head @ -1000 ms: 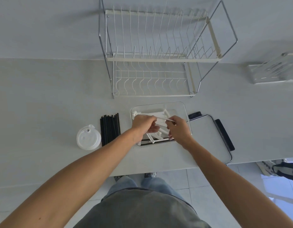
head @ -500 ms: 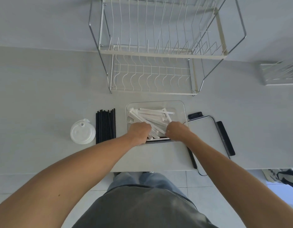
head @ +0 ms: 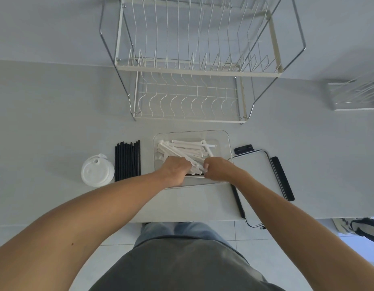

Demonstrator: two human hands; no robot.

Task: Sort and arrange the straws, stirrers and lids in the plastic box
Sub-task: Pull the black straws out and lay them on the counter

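A clear plastic box [head: 224, 141] sits on the counter with several white stirrers [head: 188, 147] piled inside. My left hand [head: 175, 170] is curled over the near ends of the stirrers in the box. My right hand [head: 217, 168] pinches the ends of the same bunch from the right. A row of black straws [head: 127, 159] lies left of the box. A stack of white cup lids [head: 96, 171] stands further left.
A box lid with black clips [head: 257, 171] lies right of the box, partly under my right forearm. A two-tier wire dish rack [head: 188, 80] stands behind the box. Another wire rack [head: 356, 95] is at the far right. The counter edge runs just below my hands.
Both hands have dropped from holding a stirrer above the box down onto the pile's near end, and my head has moved closer to the counter.
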